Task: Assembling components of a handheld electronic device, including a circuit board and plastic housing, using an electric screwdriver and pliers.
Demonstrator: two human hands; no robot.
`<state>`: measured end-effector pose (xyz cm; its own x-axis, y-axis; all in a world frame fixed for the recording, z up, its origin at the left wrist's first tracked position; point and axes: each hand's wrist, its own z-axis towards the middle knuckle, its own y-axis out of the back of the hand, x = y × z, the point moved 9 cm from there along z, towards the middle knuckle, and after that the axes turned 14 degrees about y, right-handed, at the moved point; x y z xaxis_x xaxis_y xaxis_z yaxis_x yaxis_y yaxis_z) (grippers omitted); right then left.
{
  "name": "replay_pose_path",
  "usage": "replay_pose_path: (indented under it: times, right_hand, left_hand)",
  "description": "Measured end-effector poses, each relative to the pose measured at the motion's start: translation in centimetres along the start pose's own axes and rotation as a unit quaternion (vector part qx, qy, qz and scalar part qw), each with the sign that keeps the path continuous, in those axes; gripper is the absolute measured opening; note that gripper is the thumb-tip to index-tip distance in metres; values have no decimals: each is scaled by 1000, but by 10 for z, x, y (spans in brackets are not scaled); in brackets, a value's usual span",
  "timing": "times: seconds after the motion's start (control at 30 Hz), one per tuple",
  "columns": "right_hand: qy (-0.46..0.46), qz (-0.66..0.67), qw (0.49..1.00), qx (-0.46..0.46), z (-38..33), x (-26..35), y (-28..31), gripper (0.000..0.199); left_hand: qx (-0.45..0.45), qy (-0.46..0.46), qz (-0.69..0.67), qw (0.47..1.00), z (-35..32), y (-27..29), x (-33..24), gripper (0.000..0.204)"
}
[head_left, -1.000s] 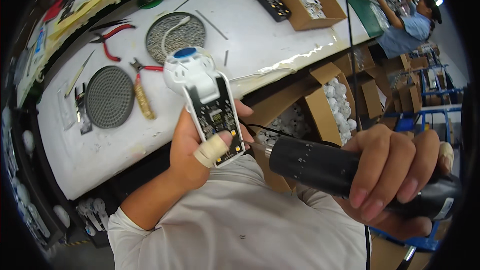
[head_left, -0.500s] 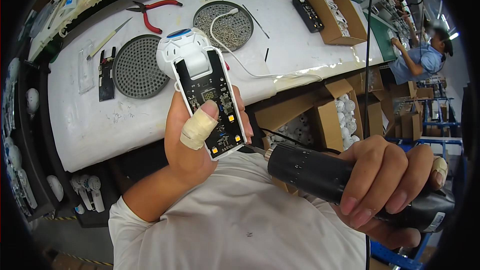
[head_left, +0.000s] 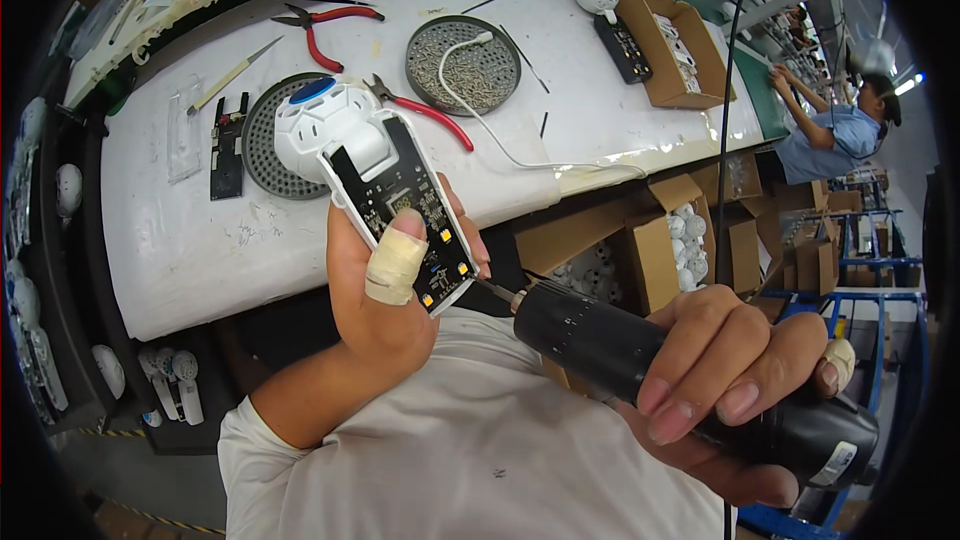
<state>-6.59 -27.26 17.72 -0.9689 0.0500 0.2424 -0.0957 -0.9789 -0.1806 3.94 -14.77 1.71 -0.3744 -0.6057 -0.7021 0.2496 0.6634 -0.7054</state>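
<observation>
My left hand [head_left: 375, 280], its thumb wrapped in tape, grips a white handheld device [head_left: 345, 145] with a round head and a blue cap. A black circuit board [head_left: 418, 180] lies in the device's handle, and my thumb presses on it. My right hand [head_left: 735, 380] is wrapped around a black electric screwdriver [head_left: 590, 335], with tape on one fingertip. The screwdriver's bit meets the lower right corner of the handle; whether it sits in a screw is too small to tell.
On the white bench lie a dish of screws [head_left: 450, 90], a perforated dark dish [head_left: 265, 155], red-handled pliers [head_left: 320, 30], red-handled cutters [head_left: 430, 120], a knife [head_left: 235, 75] and a white cable [head_left: 500, 145]. A cardboard box [head_left: 690, 85] stands far right. A co-worker [head_left: 840, 125] sits beyond.
The device has tilted further left, its head now over the perforated dish, uncovering the cutters. The screwdriver has shifted left, its bit staying at the handle's corner.
</observation>
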Motion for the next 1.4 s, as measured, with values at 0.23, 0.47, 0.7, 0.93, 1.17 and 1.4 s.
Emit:
replay_pose_path:
  times: [0.23,0.47,0.7,0.93,1.17,1.4]
  right_hand:
    - [-56,91,994,22,15,-24,3,55]
    - [-56,131,990,4,18,-92,-28,60]
    - [-168,159,957,176,3,-160,-74,68]
    - [-200,135,954,177,-19,-191,-91,72]
    - [-216,111,955,171,-27,-199,-88,76]
    - [-213,99,959,156,-29,-198,-87,80]
  left_hand:
    - [-128,-131,198,963,2,44,-35,42]
    - [-173,-152,168,958,-12,115,-72,47]
    - [-181,-60,141,971,-8,129,-64,50]
    - [-117,-55,257,958,-3,121,-62,52]
    - [-113,-9,236,965,3,117,-60,55]
    - [-94,100,137,981,15,106,-51,53]
